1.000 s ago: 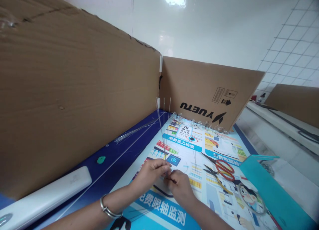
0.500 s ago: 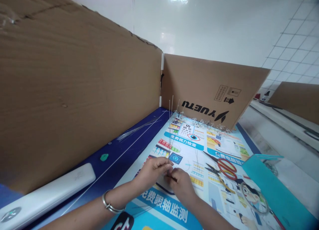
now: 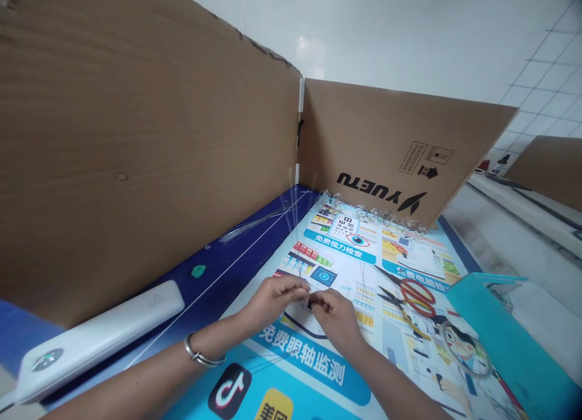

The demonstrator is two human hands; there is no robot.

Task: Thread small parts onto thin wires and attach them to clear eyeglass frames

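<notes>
My left hand (image 3: pixel 278 297), with a silver bangle (image 3: pixel 200 352) on the wrist, is pinched on thin wires (image 3: pixel 296 226) that rise from its fingertips, blurred at their upper ends. Close beside it, my right hand (image 3: pixel 334 316) has its fingers pressed together, and a small dark bit shows at its fingertips. What the right hand holds is too small to make out. Both hands are over a printed poster mat, their fingertips nearly touching. More thin wires (image 3: pixel 248 226) lie on the blue strip behind them.
Red-handled scissors (image 3: pixel 416 297) and yellow-handled pliers (image 3: pixel 409 320) lie to the right, near a wire coil (image 3: pixel 468 353) and a teal case (image 3: pixel 513 341). At left are a white device (image 3: pixel 109 335) and green putty (image 3: pixel 197 271). Cardboard panels (image 3: pixel 159 135) stand behind; clear bits line the far edge.
The wires in my left hand have swung to the left and are blurred. The fingertips of both hands have drawn slightly apart. The camera view has shifted a little.
</notes>
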